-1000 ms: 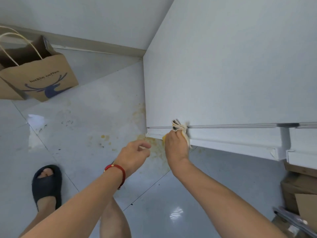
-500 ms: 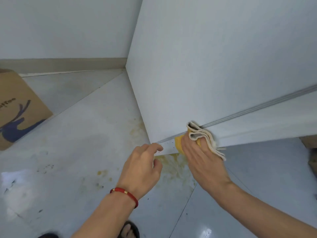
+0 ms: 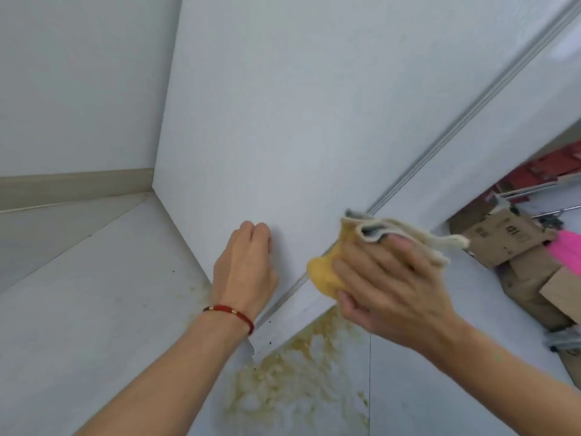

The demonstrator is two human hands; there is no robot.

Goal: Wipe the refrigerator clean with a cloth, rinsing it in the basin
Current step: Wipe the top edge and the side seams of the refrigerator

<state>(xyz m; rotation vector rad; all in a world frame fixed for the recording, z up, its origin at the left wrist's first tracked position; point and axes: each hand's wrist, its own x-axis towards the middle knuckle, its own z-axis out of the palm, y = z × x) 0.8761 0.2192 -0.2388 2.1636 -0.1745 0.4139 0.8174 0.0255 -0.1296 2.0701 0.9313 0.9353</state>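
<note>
The cloth (image 3: 371, 247), stained yellow at its 8 o'clock end, is gripped by the right hand (image 3: 386, 284) and pressed to the refrigerator (image 3: 283, 121) at the seam, presumably for scrubbing; at 9 o'clock the left hand (image 3: 243, 265) is braced knuckles-first against the panel, fingers curled around nothing. The basin is out of view, and the cardboard clutter (image 3: 509, 243) at 3 o'clock is blurred

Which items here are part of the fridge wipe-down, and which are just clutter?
In use:
refrigerator
cloth, gripped by right hand
left hand, resting on the refrigerator side

Lying about:
cardboard boxes
pink item
yellowish stain on floor
</note>
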